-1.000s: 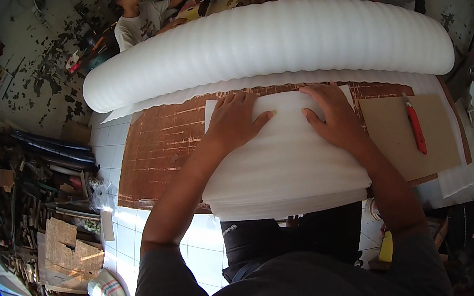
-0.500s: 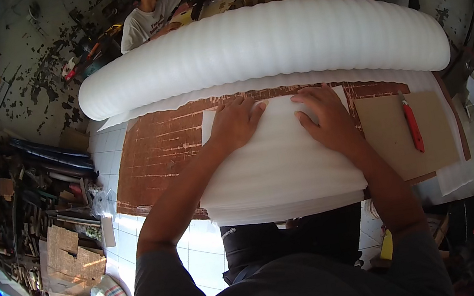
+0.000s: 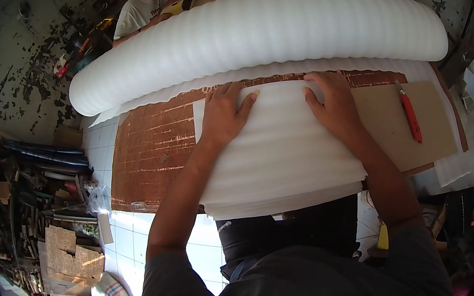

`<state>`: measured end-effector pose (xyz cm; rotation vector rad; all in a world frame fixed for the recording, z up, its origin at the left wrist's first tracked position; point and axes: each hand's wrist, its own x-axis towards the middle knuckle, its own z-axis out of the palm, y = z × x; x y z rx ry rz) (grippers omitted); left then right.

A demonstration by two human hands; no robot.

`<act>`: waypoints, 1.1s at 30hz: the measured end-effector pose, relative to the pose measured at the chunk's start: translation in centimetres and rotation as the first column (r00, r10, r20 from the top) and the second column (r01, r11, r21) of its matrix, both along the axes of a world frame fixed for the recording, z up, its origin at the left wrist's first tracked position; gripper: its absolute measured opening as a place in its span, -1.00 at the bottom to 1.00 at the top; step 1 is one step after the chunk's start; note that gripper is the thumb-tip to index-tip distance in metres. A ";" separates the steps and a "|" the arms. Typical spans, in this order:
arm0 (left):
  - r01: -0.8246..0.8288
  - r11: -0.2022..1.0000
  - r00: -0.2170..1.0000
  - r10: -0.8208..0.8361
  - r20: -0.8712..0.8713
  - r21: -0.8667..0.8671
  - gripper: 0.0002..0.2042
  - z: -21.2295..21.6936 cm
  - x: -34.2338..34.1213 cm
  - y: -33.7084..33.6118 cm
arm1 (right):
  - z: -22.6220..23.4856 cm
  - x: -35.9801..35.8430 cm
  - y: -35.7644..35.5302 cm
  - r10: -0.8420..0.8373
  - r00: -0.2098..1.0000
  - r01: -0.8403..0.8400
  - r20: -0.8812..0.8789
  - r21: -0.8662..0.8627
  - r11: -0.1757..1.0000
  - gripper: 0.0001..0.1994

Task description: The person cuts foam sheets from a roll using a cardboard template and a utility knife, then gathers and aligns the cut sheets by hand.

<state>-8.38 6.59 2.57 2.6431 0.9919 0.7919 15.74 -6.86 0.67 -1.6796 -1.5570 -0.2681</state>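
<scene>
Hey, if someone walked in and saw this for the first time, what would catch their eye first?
Most likely the big white foam roll lying across the far side of the brown board. Next, the left hand and right hand, both pressed flat on a stack of white foam sheets in the middle. To the right, a red utility knife lies on a piece of tan cardboard.
</scene>
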 end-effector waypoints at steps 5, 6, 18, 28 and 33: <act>0.019 0.999 0.999 -0.020 0.029 0.034 -0.57 -0.3 0.0 0.3 | -0.2 0.2 -0.1 0.010 1.000 -0.010 -0.011 -0.004 1.000 -0.72; 0.030 0.999 0.998 -0.032 0.045 0.044 -0.59 -0.4 0.1 0.4 | -0.2 0.3 -0.1 0.008 1.000 -0.008 -0.013 -0.017 1.000 -0.71; 0.143 0.976 0.961 -0.098 0.260 -0.163 -0.59 0.3 -0.4 0.2 | 1.2 -0.7 -0.6 0.082 0.992 -0.095 0.097 0.137 0.986 -0.64; 0.233 0.967 0.964 -0.244 0.108 0.105 -0.13 0.9 0.0 -0.7 | 1.2 -0.5 -0.7 0.124 0.988 -0.131 0.095 0.074 0.989 -0.62; 0.478 0.824 0.876 -0.421 0.236 -0.305 0.00 0.5 -1.5 1.3 | 1.0 -0.7 -0.5 0.140 0.985 -0.142 0.097 0.013 0.990 -0.60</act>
